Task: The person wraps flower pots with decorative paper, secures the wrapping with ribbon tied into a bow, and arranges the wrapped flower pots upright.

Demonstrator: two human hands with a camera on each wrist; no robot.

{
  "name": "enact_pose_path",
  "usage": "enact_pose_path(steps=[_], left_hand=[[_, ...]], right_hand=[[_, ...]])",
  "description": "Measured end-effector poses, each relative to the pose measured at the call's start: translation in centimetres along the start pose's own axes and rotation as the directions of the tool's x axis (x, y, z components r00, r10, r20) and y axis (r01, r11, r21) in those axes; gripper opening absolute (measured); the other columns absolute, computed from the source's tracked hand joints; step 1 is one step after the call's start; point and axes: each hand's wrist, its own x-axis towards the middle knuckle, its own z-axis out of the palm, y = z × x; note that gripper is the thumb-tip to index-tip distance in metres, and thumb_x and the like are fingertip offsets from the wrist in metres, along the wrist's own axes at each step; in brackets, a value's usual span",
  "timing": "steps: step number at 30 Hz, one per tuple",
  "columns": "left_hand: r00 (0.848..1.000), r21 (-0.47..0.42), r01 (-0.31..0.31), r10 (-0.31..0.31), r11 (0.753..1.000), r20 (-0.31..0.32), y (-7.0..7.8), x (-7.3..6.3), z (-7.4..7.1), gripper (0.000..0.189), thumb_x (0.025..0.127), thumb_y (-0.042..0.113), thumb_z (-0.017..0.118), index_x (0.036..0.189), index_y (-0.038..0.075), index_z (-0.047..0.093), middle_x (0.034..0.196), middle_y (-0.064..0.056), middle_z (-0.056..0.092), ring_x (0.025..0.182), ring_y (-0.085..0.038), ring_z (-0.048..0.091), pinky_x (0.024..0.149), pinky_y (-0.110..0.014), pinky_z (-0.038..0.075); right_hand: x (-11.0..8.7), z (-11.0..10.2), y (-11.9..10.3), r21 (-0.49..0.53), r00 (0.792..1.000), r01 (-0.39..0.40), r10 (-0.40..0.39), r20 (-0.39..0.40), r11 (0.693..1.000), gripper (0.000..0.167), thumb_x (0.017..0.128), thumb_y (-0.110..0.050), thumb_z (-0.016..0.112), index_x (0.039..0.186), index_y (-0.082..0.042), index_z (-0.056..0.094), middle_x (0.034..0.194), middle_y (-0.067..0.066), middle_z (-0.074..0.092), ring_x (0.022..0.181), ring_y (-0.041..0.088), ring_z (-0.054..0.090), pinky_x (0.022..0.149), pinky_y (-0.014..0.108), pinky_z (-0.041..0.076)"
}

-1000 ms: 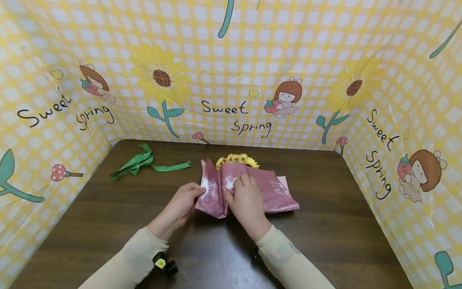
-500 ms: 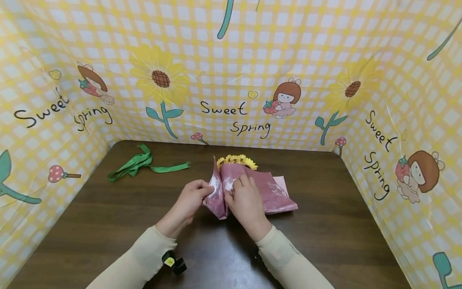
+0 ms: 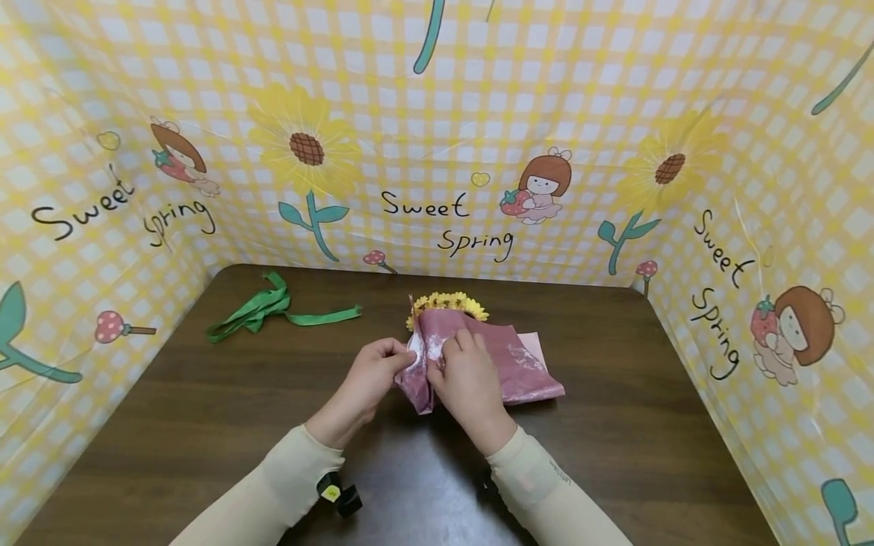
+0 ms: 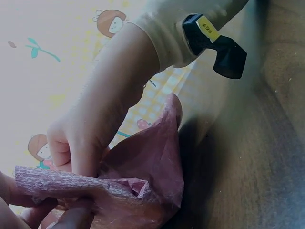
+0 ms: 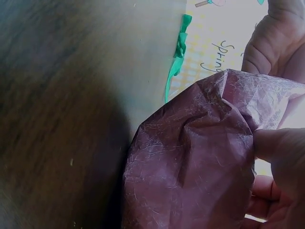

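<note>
A sheet of pinkish-mauve wrapping paper (image 3: 501,356) is folded around a bunch of yellow flowers (image 3: 451,303), whose heads show at its far edge. My left hand (image 3: 372,379) pinches the paper's left fold between thumb and fingers. Close beside it, my right hand (image 3: 467,379) grips the paper near the middle, fingers curled. In the left wrist view the gathered paper (image 4: 147,167) rises to a point between the hands. The right wrist view shows its creased, whitish-streaked surface (image 5: 190,167), with the right thumb pressing on its edge. The flower stems are hidden inside.
A loose green ribbon (image 3: 266,307) lies at the back left of the dark wooden table (image 3: 614,440). Behind and at both sides hangs a yellow checked cloth (image 3: 437,136) with printed flowers and "Sweet Spring" lettering. A black wrist device (image 3: 337,494) sits under the left sleeve.
My left hand has moved right toward the right hand, drawing the paper's left flap inward so it is narrower and more folded. The right hand has stayed nearly in place.
</note>
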Motion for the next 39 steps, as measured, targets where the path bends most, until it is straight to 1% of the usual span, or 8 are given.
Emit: enact_pose_path(steps=[7,10,14,19,23,27,32,39], left_hand=[[1.000,-0.018,0.005,-0.005,1.000,0.002,-0.3,0.1,0.2,0.014,0.095,0.004,0.067,0.081,0.002,0.064,0.072,0.001,0.052,0.064,-0.010,0.051,0.058,-0.025,0.045],[1.000,-0.024,0.005,-0.006,1.000,-0.001,-0.3,0.1,0.1,0.013,0.095,0.003,0.067,0.083,0.000,0.064,0.072,0.001,0.053,0.064,-0.011,0.051,0.058,-0.025,0.045],[1.000,0.003,-0.007,0.007,1.000,-0.004,-0.2,0.0,0.1,0.013,0.094,0.006,0.070,0.083,0.002,0.065,0.073,0.002,0.053,0.068,-0.012,0.050,0.061,-0.026,0.044],[0.999,0.035,-0.052,0.052,0.998,0.000,-0.1,0.0,0.3,0.012,0.092,0.006,0.072,0.083,0.000,0.066,0.077,0.000,0.056,0.072,-0.013,0.051,0.063,-0.027,0.043],[0.996,0.020,-0.087,0.087,0.996,0.020,-0.1,0.2,0.8,0.011,0.093,0.002,0.070,0.085,-0.006,0.068,0.102,-0.013,0.070,0.085,-0.016,0.060,0.064,-0.023,0.048],[0.993,0.045,-0.120,0.119,0.992,0.026,-0.1,0.4,1.4,0.012,0.093,0.001,0.069,0.085,-0.008,0.070,0.125,-0.021,0.069,0.110,-0.025,0.063,0.075,-0.023,0.052],[0.987,0.106,-0.160,0.160,0.981,0.001,-0.2,0.4,1.9,0.011,0.091,0.003,0.071,0.083,-0.003,0.073,0.124,-0.016,0.071,0.119,-0.030,0.063,0.089,-0.028,0.049],[0.986,0.052,-0.169,0.169,0.984,0.015,-0.9,0.4,2.4,0.017,0.094,0.005,0.071,0.081,-0.005,0.068,0.124,-0.017,0.071,0.115,-0.027,0.063,0.083,-0.025,0.050]], right_hand=[[0.4,-1.1,0.6,0.064,0.995,0.032,-0.037,0.092,0.997,0.020,0.089,-0.024,0.078,0.083,-0.008,0.069,0.088,0.004,0.053,0.082,0.026,0.051,0.071,0.036,0.048],[0.6,-1.7,0.8,0.115,0.990,0.023,-0.039,0.137,0.993,0.013,0.089,-0.020,0.078,0.087,-0.009,0.073,0.090,0.003,0.055,0.083,0.025,0.052,0.073,0.035,0.047],[0.8,-2.0,1.0,0.150,0.985,-0.013,-0.014,0.174,0.989,0.013,0.088,-0.021,0.079,0.093,-0.009,0.076,0.093,0.002,0.058,0.086,0.025,0.054,0.077,0.035,0.048],[0.9,-2.1,0.9,0.169,0.982,-0.062,0.030,0.184,0.984,0.015,0.086,-0.021,0.081,0.094,-0.009,0.078,0.095,0.003,0.060,0.089,0.026,0.057,0.077,0.038,0.051],[1.0,-2.1,0.9,0.175,0.980,-0.095,0.061,0.192,0.980,0.017,0.086,-0.022,0.082,0.096,-0.009,0.079,0.096,0.003,0.062,0.091,0.025,0.058,0.080,0.039,0.052],[1.0,-2.1,0.9,0.177,0.977,-0.114,0.078,0.198,0.977,0.017,0.086,-0.021,0.083,0.096,-0.008,0.078,0.095,0.004,0.063,0.088,0.025,0.058,0.078,0.038,0.052],[1.1,-2.1,0.9,0.193,0.981,-0.111,0.076,0.179,0.975,0.016,0.085,-0.020,0.084,0.093,-0.008,0.078,0.092,0.004,0.064,0.086,0.025,0.060,0.079,0.039,0.052],[1.2,-2.2,1.3,0.229,0.985,-0.081,0.043,0.169,0.970,0.015,0.083,-0.017,0.085,0.092,-0.007,0.080,0.090,0.005,0.066,0.086,0.025,0.061,0.078,0.039,0.052]])
